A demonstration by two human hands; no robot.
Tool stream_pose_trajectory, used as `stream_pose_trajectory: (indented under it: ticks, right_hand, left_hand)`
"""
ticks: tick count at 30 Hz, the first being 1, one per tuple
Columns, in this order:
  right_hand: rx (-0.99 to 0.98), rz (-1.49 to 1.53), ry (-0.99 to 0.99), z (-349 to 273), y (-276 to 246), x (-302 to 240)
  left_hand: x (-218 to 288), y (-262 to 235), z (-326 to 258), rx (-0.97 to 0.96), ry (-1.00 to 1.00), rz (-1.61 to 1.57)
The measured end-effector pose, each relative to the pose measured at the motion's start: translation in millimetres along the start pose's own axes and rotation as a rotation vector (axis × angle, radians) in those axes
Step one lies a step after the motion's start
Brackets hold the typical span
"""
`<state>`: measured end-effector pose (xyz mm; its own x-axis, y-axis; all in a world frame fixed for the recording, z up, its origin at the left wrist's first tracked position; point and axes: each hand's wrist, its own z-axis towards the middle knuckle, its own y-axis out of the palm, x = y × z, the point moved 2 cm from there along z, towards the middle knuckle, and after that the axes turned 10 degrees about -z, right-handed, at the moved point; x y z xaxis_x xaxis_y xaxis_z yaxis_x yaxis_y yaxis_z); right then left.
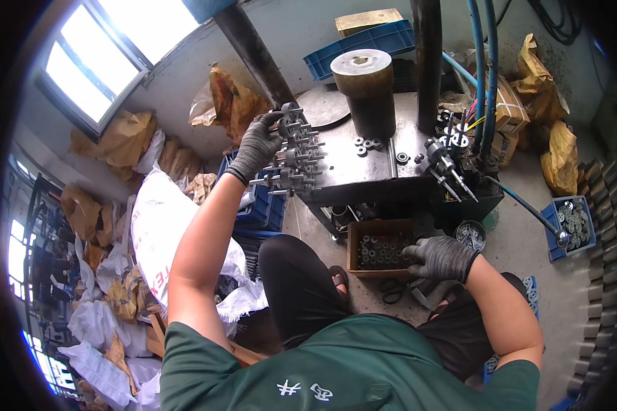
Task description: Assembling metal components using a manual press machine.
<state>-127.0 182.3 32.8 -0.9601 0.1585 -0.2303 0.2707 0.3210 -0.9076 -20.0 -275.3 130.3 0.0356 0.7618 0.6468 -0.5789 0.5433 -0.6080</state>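
My left hand (257,146), in a grey knit glove, is at the left edge of the press table, its fingers closed at the top shaft of a stack. That stack is several metal shafts with round collars (299,156), lying mostly crosswise. My right hand (445,258), gloved alike, is at the right side of a brown open box (353,248). Its fingers curl over the box's rim; what they hold, if anything, is hidden. Small ring-shaped metal parts, like bearings (380,252), lie in the box.
A thick press cylinder (371,103) stands on the metal table (336,164). Loose rings (368,144) and more shafts (445,164) lie there. A round container (470,235) and a blue bin (570,229) hold metal parts at right. White sacks (161,226) crowd the left.
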Motion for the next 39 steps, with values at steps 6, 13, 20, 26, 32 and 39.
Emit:
stream_pose_trajectory:
  ticks: [6,13,20,26,32,39]
  right_hand:
    - [0.042,0.004,0.012,-4.4,-2.8,-0.1]
    - [0.054,0.018,-0.006,-5.1,-1.5,3.1]
    - [0.058,-0.004,-0.009,-4.9,-8.3,-0.5]
    - [0.136,0.027,-0.049,-7.6,-7.6,2.5]
    - [0.120,0.025,-0.057,-6.2,-10.0,1.7]
    - [0.109,0.029,-0.014,-9.1,-12.6,0.8]
  left_hand:
    - [0.8,-15.3,2.2,0.099,0.057,0.391]
    - [-1.2,-10.0,17.7,0.040,0.060,0.436]
    - [-13.1,-18.7,18.1,-0.118,0.009,0.174]
    - [34.2,0.4,16.4,-0.185,-0.077,0.606]
    - [31.7,4.3,11.1,-0.090,-0.052,0.717]
    - [40.3,-1.1,10.0,-0.155,-0.088,0.610]
